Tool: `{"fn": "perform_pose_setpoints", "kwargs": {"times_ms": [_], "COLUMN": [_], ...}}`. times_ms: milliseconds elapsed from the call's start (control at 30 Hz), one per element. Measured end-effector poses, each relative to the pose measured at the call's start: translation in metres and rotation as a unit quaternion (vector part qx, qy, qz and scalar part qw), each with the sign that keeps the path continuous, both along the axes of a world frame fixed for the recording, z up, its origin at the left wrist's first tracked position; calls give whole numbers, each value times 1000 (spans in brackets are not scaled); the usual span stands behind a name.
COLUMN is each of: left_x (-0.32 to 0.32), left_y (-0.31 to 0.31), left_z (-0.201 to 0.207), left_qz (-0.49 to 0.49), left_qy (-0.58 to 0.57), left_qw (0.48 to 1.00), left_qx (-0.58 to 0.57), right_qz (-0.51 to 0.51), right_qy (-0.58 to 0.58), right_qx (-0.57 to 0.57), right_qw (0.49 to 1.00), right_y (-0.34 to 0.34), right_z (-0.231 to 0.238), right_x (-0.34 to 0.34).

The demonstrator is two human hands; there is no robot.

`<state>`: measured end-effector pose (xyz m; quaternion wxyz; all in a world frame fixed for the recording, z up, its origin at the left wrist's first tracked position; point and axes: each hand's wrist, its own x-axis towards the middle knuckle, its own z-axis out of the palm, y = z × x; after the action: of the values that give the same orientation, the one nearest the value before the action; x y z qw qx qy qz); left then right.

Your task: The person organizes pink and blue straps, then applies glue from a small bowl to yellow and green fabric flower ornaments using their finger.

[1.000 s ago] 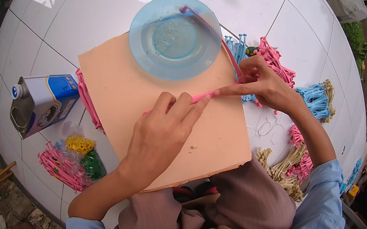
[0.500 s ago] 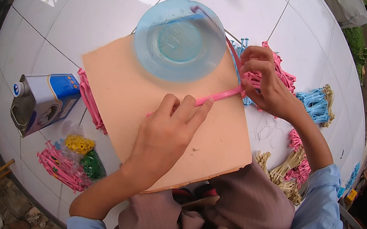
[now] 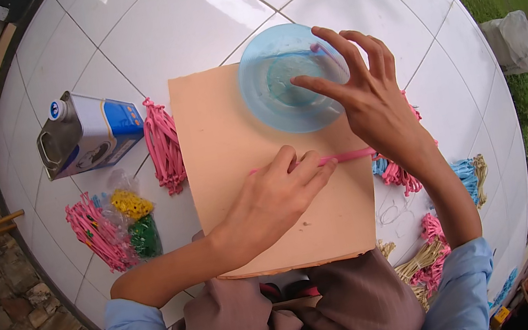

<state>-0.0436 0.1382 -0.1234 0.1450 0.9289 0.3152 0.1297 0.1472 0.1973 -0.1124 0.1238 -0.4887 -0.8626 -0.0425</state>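
Left hand (image 3: pixel 273 198) grips narrow pink strip (image 3: pixel 351 155) running across middle of flat peach rectangular board (image 3: pixel 217 117) to its right edge; right hand (image 3: pixel 371 93) is open, fingers spread over round translucent blue dish (image 3: pixel 266 109) at board's far right corner.

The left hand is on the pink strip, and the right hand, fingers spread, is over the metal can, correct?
Wrong place for the right hand: the head view shows it over the blue dish. The left hand is on the pink strip.

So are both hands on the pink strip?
No, the left hand touches the pink strip, while the right hand hangs over the blue bowl.
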Motion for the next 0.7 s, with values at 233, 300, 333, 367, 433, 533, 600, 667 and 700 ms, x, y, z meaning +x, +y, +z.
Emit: {"fn": "perform_pose_setpoints", "kwargs": {"times_ms": [233,300,333,367,433,533,600,667,700], "left_x": [2,3,3,2,3,2,0,0,0], "left_y": [-1,0,-1,-1,-2,-1,-2,-1,-1], "left_z": [-1,0,-1,-2,-4,0,2,1,1], "left_qz": [4,1,1,3,2,1,16,5,0], "left_qy": [3,6,5,7,3,2,25,20,18], "left_qw": [1000,1000,1000,1000,1000,1000,999,1000,1000], "left_qx": [-9,-6,-8,2,10,23,-14,-10,-5], "right_qz": [25,19,19,0,-22,-35,-29,-21,-25], "right_qy": [-10,-14,-15,24,57,136,126,111,111], "right_qx": [-3,-16,-17,-6,3,8,-16,-27,-28], "right_qw": [1000,1000,1000,1000,998,990,991,993,993], "right_y": [4,4,3,1,-9,-38,-55,-67,-70], "right_z": [0,4,6,10,13,9,2,-1,-3], "right_x": [-7,-6,-6,-5,1,21,29,36,37]}}
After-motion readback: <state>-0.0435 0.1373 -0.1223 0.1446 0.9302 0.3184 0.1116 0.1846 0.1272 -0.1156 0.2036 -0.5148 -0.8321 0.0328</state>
